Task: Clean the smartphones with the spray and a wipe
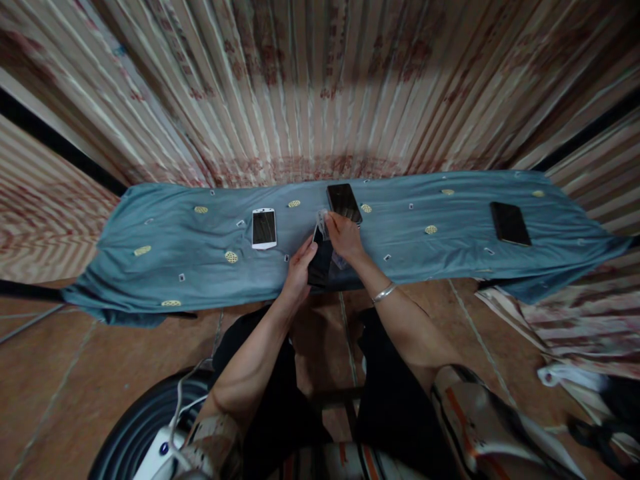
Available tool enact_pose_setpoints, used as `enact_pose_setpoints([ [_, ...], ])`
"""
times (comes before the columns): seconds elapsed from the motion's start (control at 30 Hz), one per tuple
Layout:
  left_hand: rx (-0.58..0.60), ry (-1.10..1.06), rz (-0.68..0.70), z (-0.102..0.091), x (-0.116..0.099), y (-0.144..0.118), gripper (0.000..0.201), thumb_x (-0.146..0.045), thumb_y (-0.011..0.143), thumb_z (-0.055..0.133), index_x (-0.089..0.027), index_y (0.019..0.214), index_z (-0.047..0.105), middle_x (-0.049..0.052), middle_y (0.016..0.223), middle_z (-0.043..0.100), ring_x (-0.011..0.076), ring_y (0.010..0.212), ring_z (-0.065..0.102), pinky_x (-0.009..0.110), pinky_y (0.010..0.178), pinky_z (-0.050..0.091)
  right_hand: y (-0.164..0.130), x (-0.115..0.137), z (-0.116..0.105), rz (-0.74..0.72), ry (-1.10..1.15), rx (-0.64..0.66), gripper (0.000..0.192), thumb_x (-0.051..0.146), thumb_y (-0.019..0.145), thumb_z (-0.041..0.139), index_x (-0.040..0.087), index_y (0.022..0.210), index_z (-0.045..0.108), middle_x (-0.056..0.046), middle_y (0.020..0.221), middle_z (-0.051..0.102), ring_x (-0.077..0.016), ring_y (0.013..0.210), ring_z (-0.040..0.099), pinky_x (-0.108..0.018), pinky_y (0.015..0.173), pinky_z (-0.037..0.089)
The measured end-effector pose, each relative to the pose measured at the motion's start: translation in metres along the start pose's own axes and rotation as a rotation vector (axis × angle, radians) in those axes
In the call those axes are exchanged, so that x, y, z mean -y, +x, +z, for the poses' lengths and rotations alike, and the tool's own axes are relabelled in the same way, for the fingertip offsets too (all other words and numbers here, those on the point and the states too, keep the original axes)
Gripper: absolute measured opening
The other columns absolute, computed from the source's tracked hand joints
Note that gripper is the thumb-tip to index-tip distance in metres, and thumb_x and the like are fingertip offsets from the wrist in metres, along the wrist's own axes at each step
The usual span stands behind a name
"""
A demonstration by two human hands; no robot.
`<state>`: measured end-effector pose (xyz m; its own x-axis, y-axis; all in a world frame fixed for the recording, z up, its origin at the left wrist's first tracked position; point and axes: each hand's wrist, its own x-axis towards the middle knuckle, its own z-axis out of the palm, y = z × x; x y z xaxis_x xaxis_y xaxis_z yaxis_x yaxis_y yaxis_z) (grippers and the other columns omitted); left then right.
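My left hand (300,263) is closed at the left edge of a dark flat thing (320,259), its thumb on top. That thing has a thin pale edge near its upper end, and I cannot tell its kind. My right hand (344,235) pinches a small clear plastic piece (321,219) just above it. Some clear film shows under the right wrist. Behind the right hand lies a black phone-like slab (344,202), partly covered by the fingers. To the left of both hands, a white smartphone (264,229) lies with its dark screen up.
A blue cloth (400,250) with pineapple prints covers the narrow table. A black notebook-like item (510,223) lies at its right. Patterned curtains (320,87) hang behind. A white power strip (159,453) with cables sits on a round black object (125,427) at lower left.
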<state>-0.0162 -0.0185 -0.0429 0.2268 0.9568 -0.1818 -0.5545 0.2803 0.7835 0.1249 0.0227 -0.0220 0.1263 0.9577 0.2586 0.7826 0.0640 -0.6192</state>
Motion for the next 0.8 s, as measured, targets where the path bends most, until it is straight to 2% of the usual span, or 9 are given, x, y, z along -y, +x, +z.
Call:
enact_pose_setpoints([
  [0.1,0.005,-0.02,0.025,0.0,-0.003,0.002,0.045,-0.042,0.074,0.088,-0.021,0.114,0.08,0.006,0.124,0.08,0.0283,0.135,0.064,0.041,0.12,0.044,0.001,-0.006,0.003,0.044,0.029,0.02,0.041,0.037,0.11,0.037,0.019,0.112,0.074,-0.015,0.106,0.08,-0.0315,0.105,0.075,-0.038,0.092,0.053],
  [0.23,0.028,-0.072,0.022,0.002,-0.007,0.005,0.042,-0.041,0.08,0.083,-0.02,0.115,0.079,0.007,0.124,0.08,0.0273,0.136,0.063,0.04,0.119,0.046,-0.004,-0.012,0.017,0.066,0.112,-0.013,0.042,0.04,0.108,0.039,0.02,0.13,0.068,-0.014,0.126,0.077,-0.0324,0.121,0.071,-0.044,0.105,0.052],
  [0.33,0.01,-0.088,0.031,0.005,-0.012,0.007,0.033,-0.039,0.082,0.081,-0.019,0.108,0.079,0.006,0.118,0.081,0.0269,0.132,0.066,0.038,0.115,0.049,-0.012,-0.013,0.028,0.127,0.196,-0.008,0.046,0.043,0.105,0.042,0.018,0.138,0.063,-0.016,0.133,0.073,-0.0338,0.124,0.069,-0.047,0.108,0.051],
  [0.4,-0.014,-0.085,0.047,0.006,-0.016,0.008,0.028,-0.038,0.084,0.079,-0.019,0.103,0.078,0.006,0.115,0.082,0.0259,0.129,0.068,0.036,0.113,0.05,-0.017,-0.013,0.033,0.144,0.3,0.005,0.045,0.044,0.103,0.045,0.018,0.132,0.066,-0.016,0.127,0.075,-0.0327,0.119,0.07,-0.047,0.104,0.052],
  [0.5,-0.057,-0.098,0.045,0.005,-0.021,0.011,0.022,-0.037,0.087,0.075,-0.018,0.098,0.077,0.006,0.11,0.082,0.0248,0.125,0.07,0.035,0.11,0.052,-0.023,-0.012,0.038,0.18,0.533,0.051,0.035,0.047,0.097,0.052,0.021,0.104,0.073,-0.008,0.099,0.079,-0.0262,0.098,0.071,-0.04,0.094,0.056],
  [0.57,-0.09,-0.103,0.041,0.004,-0.023,0.012,0.02,-0.037,0.087,0.074,-0.019,0.095,0.076,0.005,0.106,0.082,0.0242,0.123,0.071,0.034,0.109,0.053,-0.026,-0.011,0.04,0.236,0.721,0.053,0.029,0.048,0.092,0.059,0.023,0.092,0.073,-0.003,0.087,0.076,-0.0217,0.089,0.069,-0.036,0.088,0.056],
  [0.67,-0.103,-0.07,0.054,0.002,-0.023,0.014,0.02,-0.038,0.087,0.074,-0.02,0.095,0.077,0.004,0.104,0.082,0.0228,0.122,0.07,0.032,0.109,0.051,-0.032,-0.012,0.045,0.331,0.985,0.01,0.027,0.049,0.08,0.071,0.025,0.092,0.074,0.001,0.09,0.076,-0.0189,0.089,0.068,-0.033,0.084,0.055],
  [0.8,-0.095,-0.006,0.069,0.0,-0.019,0.015,0.027,-0.041,0.085,0.077,-0.021,0.102,0.078,0.003,0.108,0.081,0.0238,0.127,0.068,0.034,0.113,0.048,-0.039,-0.015,0.049,0.379,1.16,0.058,0.037,0.053,0.068,0.08,0.024,0.09,0.074,0.0,0.089,0.077,-0.02,0.092,0.069,-0.032,0.082,0.056],
])
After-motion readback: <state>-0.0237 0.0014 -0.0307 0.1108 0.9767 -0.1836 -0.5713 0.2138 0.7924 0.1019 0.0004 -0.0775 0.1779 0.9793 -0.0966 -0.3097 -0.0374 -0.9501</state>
